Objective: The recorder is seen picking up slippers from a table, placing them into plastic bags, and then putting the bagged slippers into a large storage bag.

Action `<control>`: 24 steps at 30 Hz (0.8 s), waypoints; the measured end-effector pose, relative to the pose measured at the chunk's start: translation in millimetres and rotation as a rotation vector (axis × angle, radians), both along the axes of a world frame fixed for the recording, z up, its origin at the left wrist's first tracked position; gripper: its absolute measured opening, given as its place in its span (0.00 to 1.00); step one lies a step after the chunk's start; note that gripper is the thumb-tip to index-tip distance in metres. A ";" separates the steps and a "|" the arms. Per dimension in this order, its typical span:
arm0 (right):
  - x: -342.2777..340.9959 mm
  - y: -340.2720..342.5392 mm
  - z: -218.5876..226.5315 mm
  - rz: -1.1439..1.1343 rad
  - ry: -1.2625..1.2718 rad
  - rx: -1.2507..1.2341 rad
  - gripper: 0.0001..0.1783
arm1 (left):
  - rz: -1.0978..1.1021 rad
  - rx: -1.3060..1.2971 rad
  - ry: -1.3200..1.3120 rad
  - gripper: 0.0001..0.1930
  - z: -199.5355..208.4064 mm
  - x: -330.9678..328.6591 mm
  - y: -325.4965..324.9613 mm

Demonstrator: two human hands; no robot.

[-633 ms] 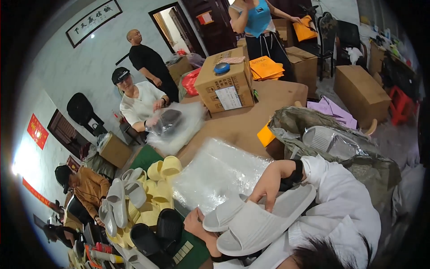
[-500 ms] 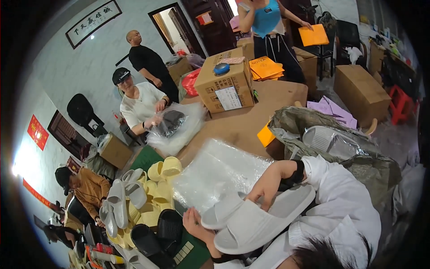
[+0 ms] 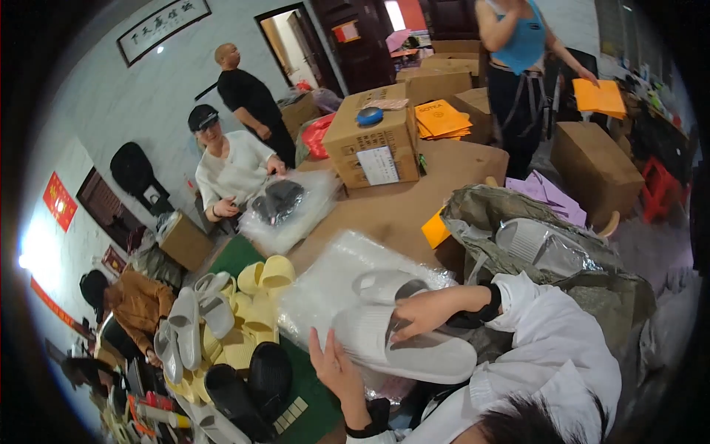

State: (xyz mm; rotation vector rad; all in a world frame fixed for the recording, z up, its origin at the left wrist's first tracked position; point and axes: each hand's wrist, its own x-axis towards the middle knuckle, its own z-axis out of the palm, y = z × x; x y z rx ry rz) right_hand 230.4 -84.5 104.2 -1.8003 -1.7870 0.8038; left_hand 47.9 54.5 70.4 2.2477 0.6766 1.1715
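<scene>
The right hand [image 3: 427, 314] grips the grey slides [image 3: 364, 334] by the strap; the left hand [image 3: 338, 368] is empty, fingers spread, beside the toes. Over clear bags [image 3: 314, 288] near the desk's [image 3: 451, 166] near edge, the slides look light and foamy, the film slippery. Yellow slides [image 3: 257, 317] and black slides [image 3: 269, 379] crowd leftward; a sack [image 3: 477, 211] hems the right edge.

In front of you, a flat brown tabletop [image 3: 470, 163], with a green mat [image 3: 307, 381] toward your left. On the brown: one printed brown cardboard box [image 3: 373, 140], flat orange packets [image 3: 441, 120]; nearer you, shiny clear plastic film [image 3: 325, 270]. On the mat: clustered open-toed yellow slippers [image 3: 259, 314], grey slippers [image 3: 185, 337], black slippers [image 3: 270, 374].
</scene>
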 end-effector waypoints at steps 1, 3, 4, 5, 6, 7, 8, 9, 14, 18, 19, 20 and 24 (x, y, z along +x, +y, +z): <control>-0.3 -3.5 -0.2 0.025 0.001 -0.008 0.35 | -0.017 0.069 0.049 0.13 0.6 2.3 -2.0; -4.3 -6.4 9.7 -0.190 -0.150 -0.024 0.33 | -0.101 0.032 0.032 0.13 2.3 9.0 -6.2; -8.1 -8.0 11.9 -0.233 -0.189 -0.005 0.33 | -0.154 0.001 0.017 0.14 3.2 10.6 -8.8; -6.8 -8.5 11.2 -0.255 -0.200 -0.041 0.33 | -0.219 -0.028 0.000 0.14 4.9 14.9 -13.7; -8.6 -9.3 3.8 -0.273 -0.238 0.031 0.31 | -0.191 -0.038 0.007 0.14 8.4 15.9 -19.1; -10.8 -8.1 -3.6 -0.293 -0.274 0.104 0.29 | -0.219 0.024 0.035 0.14 13.0 16.1 -24.7; -12.6 -4.2 -6.3 -0.269 -0.264 0.097 0.29 | -0.249 0.085 0.064 0.15 15.5 15.4 -28.4; -13.2 -0.5 -8.0 -0.279 -0.269 0.143 0.28 | -0.228 0.075 0.074 0.15 14.5 14.0 -29.1; -7.8 12.9 -29.6 -0.419 -0.217 0.518 0.16 | -0.393 0.087 0.011 0.18 14.6 13.7 -37.5; -0.5 34.2 -40.6 -0.524 -0.316 0.645 0.17 | -0.526 0.075 0.042 0.18 15.0 9.0 -49.6; 4.9 40.3 -44.8 -0.530 -0.311 0.647 0.17 | -0.593 0.037 0.049 0.18 15.8 10.1 -53.8; 8.2 49.4 -46.8 -0.582 -0.419 0.513 0.18 | -0.656 -0.014 0.074 0.18 16.9 9.6 -56.4; 16.5 74.4 -42.4 -0.624 -0.519 0.533 0.20 | -0.798 -0.255 0.050 0.16 9.7 8.9 -68.5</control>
